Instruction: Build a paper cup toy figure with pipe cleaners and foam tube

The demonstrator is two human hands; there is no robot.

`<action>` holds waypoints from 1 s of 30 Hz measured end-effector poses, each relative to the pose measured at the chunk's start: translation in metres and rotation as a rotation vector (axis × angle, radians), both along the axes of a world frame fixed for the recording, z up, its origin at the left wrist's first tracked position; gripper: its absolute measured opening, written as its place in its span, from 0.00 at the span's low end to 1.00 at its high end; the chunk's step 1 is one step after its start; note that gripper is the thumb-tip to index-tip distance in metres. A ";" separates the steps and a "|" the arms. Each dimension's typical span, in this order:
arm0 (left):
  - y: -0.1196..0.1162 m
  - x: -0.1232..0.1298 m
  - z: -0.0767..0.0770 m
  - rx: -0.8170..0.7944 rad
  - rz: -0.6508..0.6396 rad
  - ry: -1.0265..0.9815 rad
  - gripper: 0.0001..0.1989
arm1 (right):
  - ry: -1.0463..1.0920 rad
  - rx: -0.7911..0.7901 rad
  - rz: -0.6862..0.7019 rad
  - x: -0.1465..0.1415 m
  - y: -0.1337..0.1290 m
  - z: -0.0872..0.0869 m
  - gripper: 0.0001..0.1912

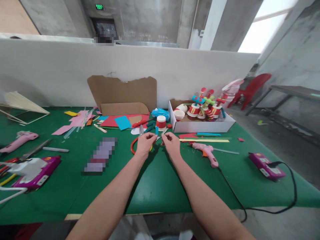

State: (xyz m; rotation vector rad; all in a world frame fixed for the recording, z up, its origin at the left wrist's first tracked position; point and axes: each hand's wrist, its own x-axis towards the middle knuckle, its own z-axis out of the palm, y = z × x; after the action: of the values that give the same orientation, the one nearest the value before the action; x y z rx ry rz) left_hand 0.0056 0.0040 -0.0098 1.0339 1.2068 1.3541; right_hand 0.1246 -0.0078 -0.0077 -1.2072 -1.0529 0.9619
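Observation:
Above the table's middle, my left hand (145, 144) is closed, thumb and fingers pinching a small blue strip (157, 130) that stands upright. A short gap away, my right hand (171, 143) is closed too; a thin pale piece shows at its fingertips, too small to name. Just beyond both hands a red and white paper cup (161, 123) stands upside down, with a small red round piece (169, 126) beside it. Scissors with an orange handle (133, 146) lie partly hidden behind my left hand.
At the back right, a white box (205, 126) holds several decorated cups. A pink glue gun (206, 151) lies to the right, its cord running off the front edge. Purple power strips (267, 166) sit at both sides. Coloured paper (123, 123) and cardboard (122, 91) are behind.

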 end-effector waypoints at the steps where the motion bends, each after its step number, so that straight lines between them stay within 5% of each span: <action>1: 0.001 0.000 0.000 -0.012 -0.003 -0.033 0.13 | 0.066 -0.003 -0.014 0.000 0.000 0.001 0.13; 6: 0.003 -0.001 -0.002 -0.042 -0.057 -0.187 0.18 | 0.385 -0.118 0.082 0.000 0.002 0.004 0.18; 10: 0.002 0.001 -0.004 -0.043 -0.087 -0.198 0.19 | 0.318 -0.083 0.174 -0.003 -0.001 0.003 0.16; 18: 0.000 0.000 -0.001 -0.035 -0.137 -0.073 0.19 | 0.250 -0.051 0.099 -0.002 0.000 -0.001 0.11; 30: 0.001 -0.005 0.003 0.026 -0.049 -0.087 0.20 | 0.242 -0.094 0.193 -0.004 -0.003 0.001 0.11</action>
State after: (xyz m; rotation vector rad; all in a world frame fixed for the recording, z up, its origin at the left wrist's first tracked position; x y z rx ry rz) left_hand 0.0008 0.0047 -0.0067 1.0068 1.0952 1.3656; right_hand 0.1210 -0.0111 -0.0065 -1.0466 -0.9510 1.2859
